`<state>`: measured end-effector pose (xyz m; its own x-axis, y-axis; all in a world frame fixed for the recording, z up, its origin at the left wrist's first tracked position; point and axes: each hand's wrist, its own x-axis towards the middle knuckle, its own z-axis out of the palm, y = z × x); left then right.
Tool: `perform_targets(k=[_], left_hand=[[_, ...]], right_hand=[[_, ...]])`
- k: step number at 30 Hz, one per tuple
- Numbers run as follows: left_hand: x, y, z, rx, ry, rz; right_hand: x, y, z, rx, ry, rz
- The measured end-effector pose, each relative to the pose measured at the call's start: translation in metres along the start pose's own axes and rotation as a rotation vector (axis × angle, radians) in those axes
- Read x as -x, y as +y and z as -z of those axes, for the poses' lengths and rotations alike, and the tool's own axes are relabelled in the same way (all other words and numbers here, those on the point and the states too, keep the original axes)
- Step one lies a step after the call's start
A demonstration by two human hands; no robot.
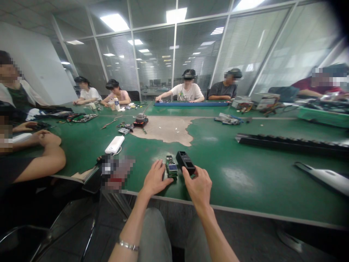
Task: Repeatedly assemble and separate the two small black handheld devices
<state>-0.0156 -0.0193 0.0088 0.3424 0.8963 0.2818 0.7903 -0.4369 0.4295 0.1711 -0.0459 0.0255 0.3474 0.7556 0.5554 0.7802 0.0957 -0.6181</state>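
A small green circuit board (pixel 171 168) with a dark bluish screen lies on the green table in front of me. My left hand (pixel 156 178) rests just left of it, fingers stretched out; the thumb reaches to the board's near end, and I cannot tell whether it touches. To the board's right is a black plastic housing (pixel 185 160) with rectangular openings. My right hand (pixel 199 183) grips the near end of this housing between thumb and fingers, with some fingertips hidden behind it.
A white power bank (pixel 115 145) with a cable lies to the left. Further back are a device with a grey dome (pixel 141 119) and a bundle of gloves (pixel 228 119). A long black rail (pixel 291 143) and a white-and-black tool (pixel 324 176) lie right. Several people sit around the table.
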Motion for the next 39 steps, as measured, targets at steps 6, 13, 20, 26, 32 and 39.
perform_targets(k=[6,13,20,26,32,39], left_hand=[[0.000,0.001,-0.001,0.000,0.023,-0.006],[0.001,0.002,0.000,0.004,0.035,-0.018],[0.001,0.001,0.002,0.014,0.025,-0.028],[0.000,0.001,0.002,0.020,0.013,-0.023],[-0.001,0.001,0.001,0.021,0.016,-0.014],[-0.001,0.001,0.000,0.006,0.015,-0.023]], right_hand=[[-0.003,-0.033,0.002,-0.058,-0.013,0.053],[0.004,-0.050,-0.009,0.003,-0.084,0.057],[0.008,-0.060,-0.016,0.123,-0.142,0.048],[0.014,-0.059,-0.018,0.175,-0.157,0.029],[0.016,-0.057,-0.017,0.175,-0.161,0.031],[0.022,-0.054,-0.019,0.202,-0.190,0.010]])
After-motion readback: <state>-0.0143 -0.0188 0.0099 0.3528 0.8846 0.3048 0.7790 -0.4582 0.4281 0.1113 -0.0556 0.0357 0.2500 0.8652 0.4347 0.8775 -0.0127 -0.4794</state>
